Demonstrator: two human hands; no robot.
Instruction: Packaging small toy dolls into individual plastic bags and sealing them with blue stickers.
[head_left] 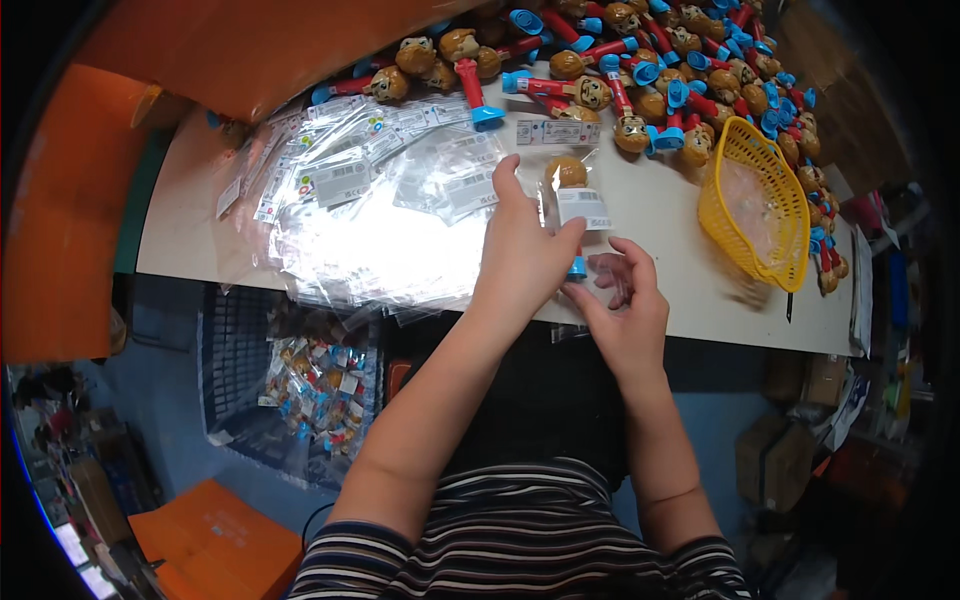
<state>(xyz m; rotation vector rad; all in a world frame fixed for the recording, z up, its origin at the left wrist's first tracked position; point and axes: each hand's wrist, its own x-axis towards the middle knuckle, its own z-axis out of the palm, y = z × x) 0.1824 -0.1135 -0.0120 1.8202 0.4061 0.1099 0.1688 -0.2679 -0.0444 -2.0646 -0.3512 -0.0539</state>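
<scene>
Crate of blue mesh (235, 350) stands below the table (690, 310) on the left, holding a heap of small figures (315, 390) that look bagged with their cards, so part of the work seems finished. Above it, clear bags with printed cards (340, 180) lie fanned across the table's left half, flat and apparently unfilled. Just right of them, the left hand (525, 235) reaches in with 1 finger extended toward the far side and its thumb beside the bagged figure (567, 173). That figure lies near the middle of the table, brown head far, blue base near, a white card (583, 208) across its body; it appears inserted, though I cannot tell whether its bag is closed. The right hand (630, 300) curls loosely by the base, thumb below. Farther right, a large pile of loose figures (690, 90) runs along the far side, so much seems left to bag. A yellow basket (712, 205) stands at the right.

Glare washes out the near part of the bags. The left hand's lower fingers are hidden, and whether either hand pinches the film I cannot tell. The pile is cut off at the far edge; the basket's pinkish contents are hard to make out.
</scene>
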